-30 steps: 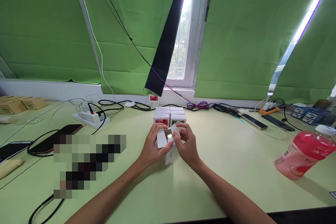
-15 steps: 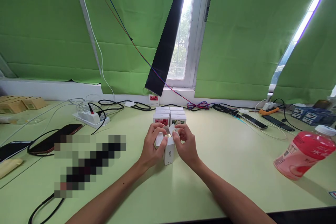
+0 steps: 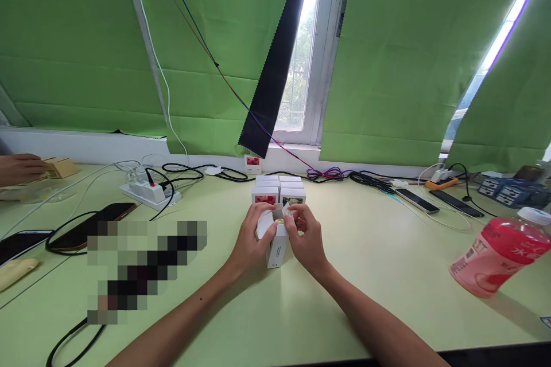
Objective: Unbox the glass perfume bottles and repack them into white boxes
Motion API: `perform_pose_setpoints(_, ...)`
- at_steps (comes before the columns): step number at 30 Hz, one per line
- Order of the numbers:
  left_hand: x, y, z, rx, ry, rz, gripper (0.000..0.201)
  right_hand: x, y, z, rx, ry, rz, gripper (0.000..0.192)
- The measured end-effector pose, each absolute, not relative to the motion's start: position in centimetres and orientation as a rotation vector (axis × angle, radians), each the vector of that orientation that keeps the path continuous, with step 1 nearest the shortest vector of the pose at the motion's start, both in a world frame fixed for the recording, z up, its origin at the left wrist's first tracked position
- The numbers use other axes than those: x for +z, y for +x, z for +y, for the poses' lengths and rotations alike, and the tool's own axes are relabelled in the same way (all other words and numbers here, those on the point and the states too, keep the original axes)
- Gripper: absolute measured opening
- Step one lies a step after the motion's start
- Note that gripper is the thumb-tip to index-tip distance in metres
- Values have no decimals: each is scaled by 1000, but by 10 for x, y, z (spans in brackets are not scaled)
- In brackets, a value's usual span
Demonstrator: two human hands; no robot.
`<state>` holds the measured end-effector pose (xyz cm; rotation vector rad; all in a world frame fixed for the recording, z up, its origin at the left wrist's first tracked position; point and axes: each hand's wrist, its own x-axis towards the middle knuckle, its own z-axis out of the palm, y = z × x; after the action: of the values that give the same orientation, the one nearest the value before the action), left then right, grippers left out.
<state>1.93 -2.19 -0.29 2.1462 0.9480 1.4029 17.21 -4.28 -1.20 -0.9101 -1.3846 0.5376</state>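
Observation:
A small white cardboard box (image 3: 278,248) stands upright on the table in front of me, its top flaps raised. Something round and gold-coloured (image 3: 280,221) shows inside its mouth; what it is I cannot make out. My left hand (image 3: 253,238) is curled round the box's left side, thumb at the top edge. On the opposite side my right hand (image 3: 306,236) pinches a flap at the upper right, with the fingertips partly hidden. Right behind the hands, several white boxes (image 3: 279,185) with fruit pictures stand in two rows.
A pink drink bottle (image 3: 495,252) stands at the right, phones (image 3: 416,200) behind it. On the left lie a power strip (image 3: 150,192), a dark phone (image 3: 92,226) and cables. Another person's hand (image 3: 21,169) touches a yellowish box (image 3: 62,167) at far left. One white box (image 3: 252,164) stands by the window wall.
My left fingers have shifted off the box's opening, and a left flap now stands out more. Another person's hand has come in at the far left, over the yellowish boxes.

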Motion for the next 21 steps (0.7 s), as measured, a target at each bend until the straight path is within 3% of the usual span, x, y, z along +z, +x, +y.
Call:
perform_pose_setpoints(12,-4,19,-21,1295,2119,947,41,-11,174,-42,622,-842,-1375,18)
perform_pose_setpoints(21,-7,18,-19,1320,2135,928,47,-12,175,-44,546,-829,-1433,34)
